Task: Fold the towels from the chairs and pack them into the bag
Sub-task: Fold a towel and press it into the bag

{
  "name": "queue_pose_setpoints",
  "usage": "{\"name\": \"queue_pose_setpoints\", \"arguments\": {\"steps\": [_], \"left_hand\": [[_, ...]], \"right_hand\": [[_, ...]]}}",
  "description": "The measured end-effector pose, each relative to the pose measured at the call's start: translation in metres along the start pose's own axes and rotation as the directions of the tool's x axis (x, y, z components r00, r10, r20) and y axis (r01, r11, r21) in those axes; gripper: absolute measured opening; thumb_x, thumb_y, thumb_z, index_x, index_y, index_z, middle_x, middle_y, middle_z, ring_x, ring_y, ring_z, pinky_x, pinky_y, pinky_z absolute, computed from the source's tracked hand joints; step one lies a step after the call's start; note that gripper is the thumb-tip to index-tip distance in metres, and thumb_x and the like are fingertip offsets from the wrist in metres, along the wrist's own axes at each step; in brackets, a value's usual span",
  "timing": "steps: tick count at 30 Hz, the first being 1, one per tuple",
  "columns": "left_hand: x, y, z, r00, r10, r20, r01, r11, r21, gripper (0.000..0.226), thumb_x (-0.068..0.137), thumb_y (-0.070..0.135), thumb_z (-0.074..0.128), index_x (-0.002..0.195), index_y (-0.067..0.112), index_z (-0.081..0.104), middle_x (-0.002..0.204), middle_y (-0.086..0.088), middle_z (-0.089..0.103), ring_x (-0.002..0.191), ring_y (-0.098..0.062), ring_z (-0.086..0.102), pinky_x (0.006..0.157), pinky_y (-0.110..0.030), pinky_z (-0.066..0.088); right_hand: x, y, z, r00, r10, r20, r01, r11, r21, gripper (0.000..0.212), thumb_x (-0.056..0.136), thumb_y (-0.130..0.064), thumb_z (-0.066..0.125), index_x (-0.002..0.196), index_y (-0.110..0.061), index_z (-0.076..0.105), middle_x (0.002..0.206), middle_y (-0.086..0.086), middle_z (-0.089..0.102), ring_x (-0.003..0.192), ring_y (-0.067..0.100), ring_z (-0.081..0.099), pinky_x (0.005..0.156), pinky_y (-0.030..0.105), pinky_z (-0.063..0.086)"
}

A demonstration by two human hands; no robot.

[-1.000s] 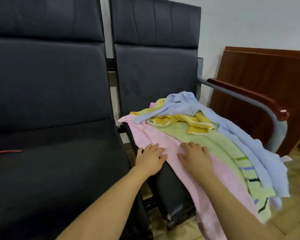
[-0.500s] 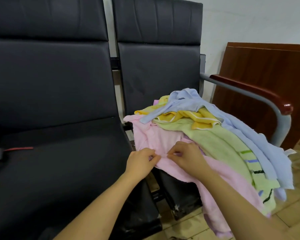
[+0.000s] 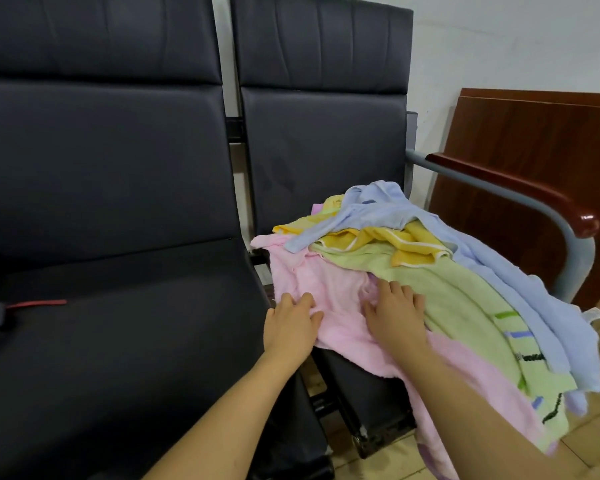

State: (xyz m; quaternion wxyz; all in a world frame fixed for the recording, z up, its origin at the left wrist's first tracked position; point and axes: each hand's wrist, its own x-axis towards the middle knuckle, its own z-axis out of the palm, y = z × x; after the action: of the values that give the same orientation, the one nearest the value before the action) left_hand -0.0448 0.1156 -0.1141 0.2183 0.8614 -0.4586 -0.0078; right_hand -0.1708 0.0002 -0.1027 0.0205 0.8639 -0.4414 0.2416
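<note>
Half a second ago both hands pinched the pink towel [image 3: 329,289]; now the left hand [image 3: 293,323] and right hand [image 3: 394,313] lie flat on its fluffy terry, fingers spread, gripping nothing. Above it sit rumpled green [image 3: 458,299], yellow [image 3: 406,242] and blue [image 3: 499,265] towels, heaped on the right chair [image 3: 326,143] of smooth black padding; what lies underneath seems lilac cloth. A wooden-topped armrest [image 3: 520,192] curves beside.

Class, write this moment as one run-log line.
stage: pre-fold | left hand: flat on pink terry towel | right hand: flat on same towel | pile: on right black padded chair | bag: unseen
</note>
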Motion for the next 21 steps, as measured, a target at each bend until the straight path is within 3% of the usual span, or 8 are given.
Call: {"name": "queue_pose_setpoints", "arguments": {"steps": [4,8,11,13,17,19,21], "left_hand": [[0.002,0.000,-0.002,0.999,-0.010,-0.048,0.006,0.995,-0.102,0.021,0.100,0.029,0.040,0.109,0.016,0.053,0.109,-0.003,0.052,0.095,-0.023,0.054,0.078,-0.029,0.033],[-0.003,-0.006,-0.015,0.980,-0.091,-0.176,0.004,0.896,-0.444,0.013,0.096,0.023,0.052,0.091,0.013,0.058,0.092,-0.001,0.057,0.084,-0.021,0.056,0.074,-0.034,0.047],[-0.004,-0.012,-0.038,0.958,-0.119,-0.262,-0.051,0.825,-0.562,0.013,0.094,0.020,0.057,0.087,0.010,0.062,0.084,-0.002,0.059,0.079,-0.019,0.057,0.071,-0.033,0.048],[-0.006,-0.021,-0.058,0.937,-0.128,-0.324,-0.092,0.806,-0.585,0.011,0.093,0.019,0.058,0.085,0.012,0.061,0.083,-0.004,0.061,0.077,-0.018,0.057,0.070,-0.035,0.050],[-0.017,-0.052,-0.099,0.900,-0.144,-0.411,-0.109,0.839,-0.533,0.006,0.093,0.020,0.058,0.090,0.016,0.062,0.087,0.001,0.062,0.080,-0.012,0.059,0.073,-0.033,0.052],[-0.025,-0.072,-0.123,0.887,-0.161,-0.432,-0.100,0.847,-0.521,0.007,0.093,0.022,0.058,0.092,0.017,0.062,0.089,0.004,0.061,0.081,-0.012,0.060,0.073,-0.035,0.054],[-0.036,-0.091,-0.146,0.880,-0.163,-0.446,-0.089,0.867,-0.491,0.007,0.094,0.022,0.057,0.092,0.019,0.062,0.089,0.005,0.060,0.081,-0.011,0.060,0.070,-0.032,0.054]], "right_hand": [[0.005,0.002,-0.004,0.987,0.091,0.129,-0.087,0.995,-0.042,0.026,0.095,-0.027,0.047,0.114,-0.015,0.059,0.114,0.005,0.059,0.110,0.027,0.047,0.090,0.036,0.023],[0.002,-0.004,-0.014,0.996,0.083,-0.029,-0.073,0.961,0.266,0.012,0.090,-0.017,0.058,0.099,-0.014,0.066,0.098,0.001,0.063,0.099,0.026,0.053,0.078,0.030,0.018],[-0.001,-0.017,-0.030,0.983,0.055,-0.173,0.029,0.894,0.446,0.003,0.087,-0.011,0.064,0.084,-0.011,0.064,0.086,-0.005,0.058,0.087,0.024,0.056,0.073,0.026,0.015],[-0.002,-0.033,-0.042,0.969,0.005,-0.246,0.127,0.846,0.518,0.005,0.086,-0.010,0.066,0.082,-0.010,0.063,0.083,-0.008,0.056,0.082,0.022,0.057,0.076,0.028,0.020],[-0.008,-0.077,-0.060,0.932,-0.077,-0.355,0.313,0.666,0.677,0.005,0.085,-0.016,0.061,0.082,-0.013,0.063,0.080,-0.008,0.061,0.076,0.018,0.058,0.077,0.047,0.046],[-0.010,-0.103,-0.069,0.928,-0.095,-0.360,0.342,0.599,0.724,0.007,0.088,-0.019,0.058,0.084,-0.017,0.064,0.080,-0.009,0.063,0.076,0.016,0.058,0.077,0.044,0.048],[-0.013,-0.127,-0.079,0.945,-0.102,-0.311,0.315,0.545,0.777,0.010,0.092,-0.021,0.057,0.085,-0.026,0.063,0.079,-0.012,0.064,0.075,0.007,0.058,0.074,0.030,0.049]]}}
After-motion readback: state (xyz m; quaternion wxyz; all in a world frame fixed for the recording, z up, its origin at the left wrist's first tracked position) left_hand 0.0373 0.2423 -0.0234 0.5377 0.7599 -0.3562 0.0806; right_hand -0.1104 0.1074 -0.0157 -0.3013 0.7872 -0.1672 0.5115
